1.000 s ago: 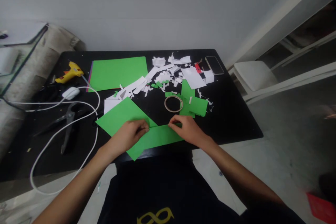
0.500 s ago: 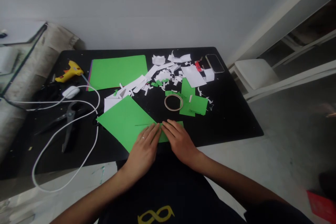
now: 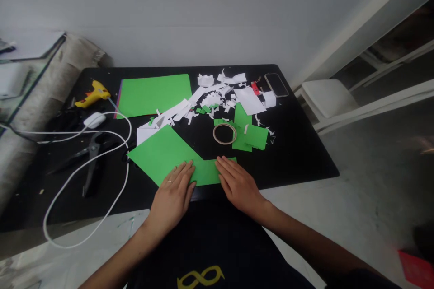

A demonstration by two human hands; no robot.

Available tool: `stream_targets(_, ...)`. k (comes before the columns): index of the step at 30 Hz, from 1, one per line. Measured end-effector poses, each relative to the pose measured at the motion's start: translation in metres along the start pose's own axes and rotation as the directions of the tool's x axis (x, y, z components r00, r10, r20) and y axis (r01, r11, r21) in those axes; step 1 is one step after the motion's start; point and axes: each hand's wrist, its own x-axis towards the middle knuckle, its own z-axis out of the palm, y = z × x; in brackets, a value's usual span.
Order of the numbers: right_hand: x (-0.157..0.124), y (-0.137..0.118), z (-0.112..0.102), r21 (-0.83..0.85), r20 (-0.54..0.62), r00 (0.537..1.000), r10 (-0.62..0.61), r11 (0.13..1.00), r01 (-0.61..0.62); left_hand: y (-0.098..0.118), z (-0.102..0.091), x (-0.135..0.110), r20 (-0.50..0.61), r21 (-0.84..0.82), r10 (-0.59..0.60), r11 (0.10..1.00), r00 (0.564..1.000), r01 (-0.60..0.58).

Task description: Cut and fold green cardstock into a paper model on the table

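A green strip of paper lies along the front of the black table, its left part over a larger green sheet. My left hand rests flat on the left part of the strip, fingers stretched out, a ring on one finger. My right hand presses flat on the strip's right end with fingers extended. Between the two hands the strip's middle shows uncovered. A roll of tape lies just beyond my right hand, beside cut green paper pieces.
White paper scraps lie across the table's middle. A green sheet stack, yellow glue gun, scissors and looping white cable are at left. A phone and red cutter lie back right; a white stool stands beyond.
My hands have moved apart along the strip, the left one leftward and the right one slightly rightward. More of the strip's middle is uncovered. The view has shifted slightly.
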Motion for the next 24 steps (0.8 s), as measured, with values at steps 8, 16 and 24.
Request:
stream_targets(8,0.001,0.002,-0.005,0.0,0.047,0.999,0.013,1.0,-0.013,-0.01,-0.012,-0.011,-0.036,0.062,-0.09,0.994,0.995,0.092)
stream_targets(16,0.039,-0.011,-0.024,0.029,0.204,0.974,0.099,0.994,-0.107,-0.014,-0.009,-0.009,-0.081,-0.015,-0.166,0.986,0.983,0.165)
stream_targets(24,0.05,-0.022,-0.021,0.071,0.236,0.972,-0.006,0.997,-0.011,-0.013,-0.003,-0.012,-0.133,-0.084,-0.215,0.975,0.967,0.205)
